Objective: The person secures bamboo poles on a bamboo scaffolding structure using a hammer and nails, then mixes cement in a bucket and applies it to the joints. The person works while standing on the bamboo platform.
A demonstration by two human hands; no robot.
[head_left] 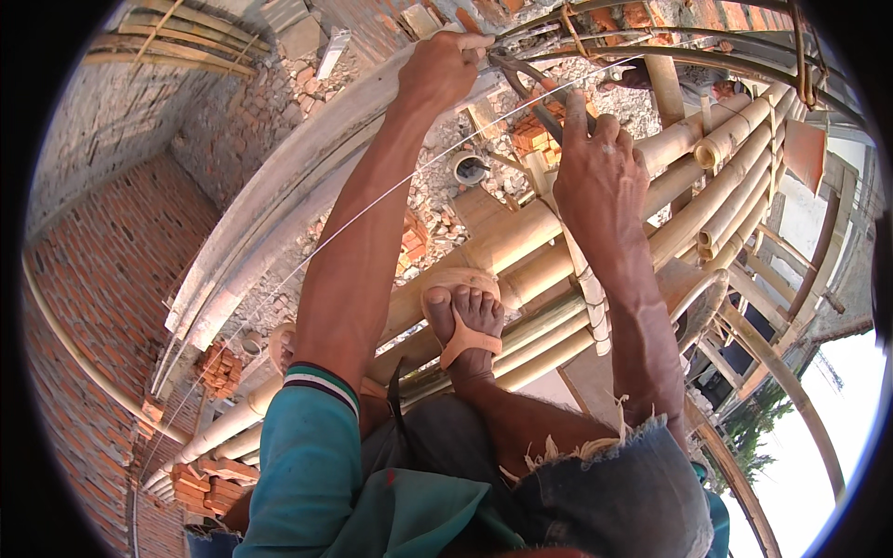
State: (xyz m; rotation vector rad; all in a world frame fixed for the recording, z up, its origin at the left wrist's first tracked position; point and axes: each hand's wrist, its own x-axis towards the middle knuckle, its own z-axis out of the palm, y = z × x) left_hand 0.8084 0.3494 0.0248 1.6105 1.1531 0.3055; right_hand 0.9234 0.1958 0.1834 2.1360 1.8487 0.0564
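Observation:
My right hand is closed around the handles of dark metal pincers, its index finger lying along one handle. The jaws of the pincers meet the end of the steel rebar at the top. Beside those jaws, my left hand is closed with its index finger pointing at the rebar end. Whatever its fingers pinch is too small to make out. Dark rods run from here to the upper right, with bent ties around them. A taut white string crosses beneath my left forearm's line of reach.
My sandalled foot stands on bamboo poles lashed as a scaffold. A concrete ledge curves along the left. Below lie rubble, stacked bricks and a bucket. Brick wall rises at left; sky shows lower right.

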